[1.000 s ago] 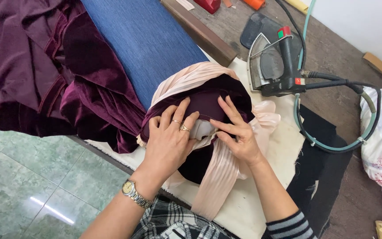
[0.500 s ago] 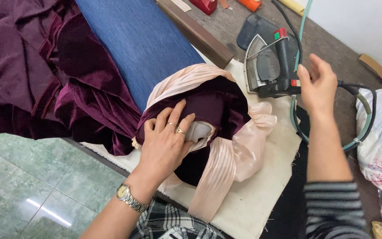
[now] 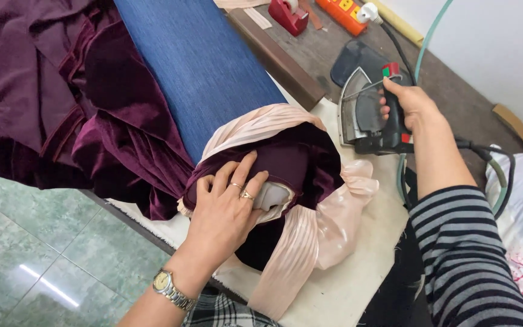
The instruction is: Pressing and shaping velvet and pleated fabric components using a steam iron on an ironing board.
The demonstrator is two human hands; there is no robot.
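Iron [image 3: 373,115] now gripped by right hand [image 3: 410,103] (earlier merely reaching), left hand [image 3: 228,206] unmoved

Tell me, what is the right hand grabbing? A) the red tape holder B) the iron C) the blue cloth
B: the right hand is closed around the handle of the iron, while the left hand presses on the purple cloth.

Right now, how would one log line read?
left hand: pressing maroon velvet garment flat | right hand: gripping iron handle | iron: on table
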